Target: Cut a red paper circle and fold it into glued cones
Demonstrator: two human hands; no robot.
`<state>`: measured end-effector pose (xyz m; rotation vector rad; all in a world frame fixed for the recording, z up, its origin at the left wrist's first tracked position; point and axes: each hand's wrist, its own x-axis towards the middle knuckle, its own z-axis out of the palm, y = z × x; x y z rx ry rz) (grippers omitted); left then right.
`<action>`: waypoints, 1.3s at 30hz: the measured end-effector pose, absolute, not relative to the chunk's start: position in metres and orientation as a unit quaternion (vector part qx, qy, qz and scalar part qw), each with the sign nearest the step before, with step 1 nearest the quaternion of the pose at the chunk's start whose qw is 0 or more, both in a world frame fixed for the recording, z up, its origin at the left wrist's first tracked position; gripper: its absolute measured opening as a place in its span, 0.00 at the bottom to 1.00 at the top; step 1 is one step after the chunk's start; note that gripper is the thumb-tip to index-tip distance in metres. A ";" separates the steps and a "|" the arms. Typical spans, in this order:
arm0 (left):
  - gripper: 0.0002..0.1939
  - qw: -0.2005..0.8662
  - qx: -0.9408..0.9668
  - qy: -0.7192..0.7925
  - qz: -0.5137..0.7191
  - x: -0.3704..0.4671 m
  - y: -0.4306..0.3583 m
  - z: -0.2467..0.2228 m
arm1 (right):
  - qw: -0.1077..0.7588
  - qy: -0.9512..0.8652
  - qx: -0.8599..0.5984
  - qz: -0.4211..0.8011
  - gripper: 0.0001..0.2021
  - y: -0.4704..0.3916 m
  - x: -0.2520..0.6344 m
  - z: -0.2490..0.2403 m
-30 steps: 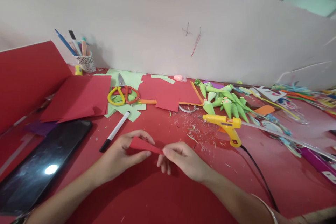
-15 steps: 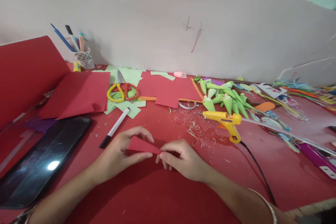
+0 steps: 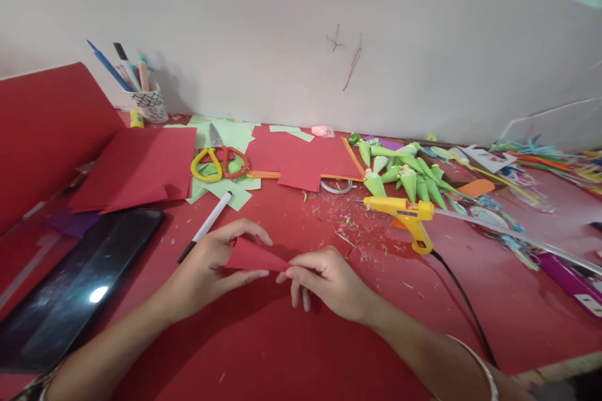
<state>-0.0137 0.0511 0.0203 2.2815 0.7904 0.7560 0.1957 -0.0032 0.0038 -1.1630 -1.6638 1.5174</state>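
Between both hands is a red paper cone (image 3: 254, 256), its pointed end toward the right. My left hand (image 3: 219, 263) curls around the wide end, thumb below and fingers above. My right hand (image 3: 324, 279) pinches the tip between thumb and forefinger, with its other fingers hanging beneath. A white marker with a black cap (image 3: 209, 222) lies just beyond my left hand. Past my right hand a yellow hot glue gun (image 3: 404, 213) rests on the red table, its nozzle to the left.
Scissors (image 3: 220, 164) lie on green paper scraps (image 3: 242, 198) at the back. Several green paper cones (image 3: 409, 182) are heaped behind the glue gun. A phone (image 3: 84, 288) lies at left, below red paper sheets (image 3: 136, 166). A pen cup (image 3: 150, 104) stands by the wall. A black cord (image 3: 463, 297) runs at right.
The red paper cone has turned slightly, so that more of its side faces me. Both hands keep their hold, and the right hand's lower fingers have dropped a little.
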 end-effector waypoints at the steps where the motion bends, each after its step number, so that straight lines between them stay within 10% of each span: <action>1: 0.09 0.299 0.858 0.305 0.286 -0.014 0.052 0.020 | 0.298 -0.639 -0.439 0.558 0.16 -0.003 0.196 0.004; 22: 0.04 0.347 0.824 0.263 0.364 -0.011 0.048 0.021 | 0.287 -0.760 -0.438 0.385 0.15 -0.001 0.198 0.011; 39: 0.11 0.346 0.772 0.375 0.378 -0.006 0.046 0.021 | 0.290 -0.649 -0.451 0.540 0.16 -0.001 0.195 0.004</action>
